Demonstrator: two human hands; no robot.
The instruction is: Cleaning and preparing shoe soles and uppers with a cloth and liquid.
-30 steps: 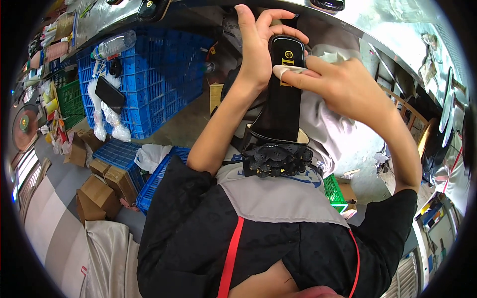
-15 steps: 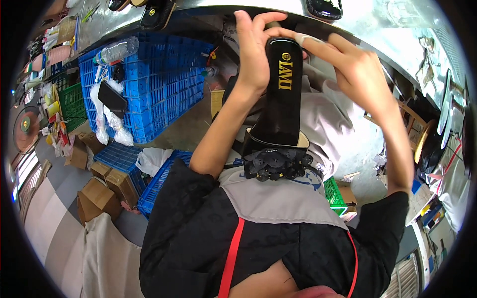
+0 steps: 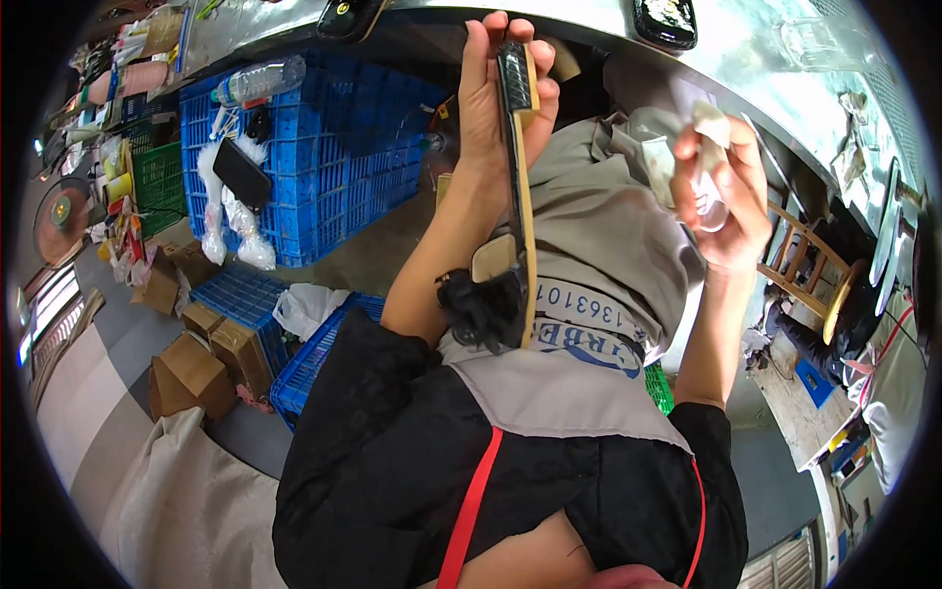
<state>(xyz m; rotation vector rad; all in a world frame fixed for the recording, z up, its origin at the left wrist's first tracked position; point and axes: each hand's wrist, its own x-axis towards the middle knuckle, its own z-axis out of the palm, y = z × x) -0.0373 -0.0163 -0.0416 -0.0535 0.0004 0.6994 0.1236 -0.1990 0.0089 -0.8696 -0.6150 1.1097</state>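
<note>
Near table edge point(image 3: 726, 83), sandal point(image 3: 524, 211) in left grip point(image 3: 485, 123), right grip point(image 3: 736, 196) apart

Glare whitens the metal tabletop point(image 3: 751, 59), shadow lies beneath it, and edges bend into black.

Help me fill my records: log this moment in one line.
left hand: holds black sandal edge-on | right hand: off sandal, pale material at fingertips

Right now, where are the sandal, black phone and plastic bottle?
Sandal point(image 3: 524, 196): head view, edge of the sole.
Black phone point(image 3: 242, 174): head view, middle of its flat face.
Plastic bottle point(image 3: 261, 80): head view, side of its body.
</note>
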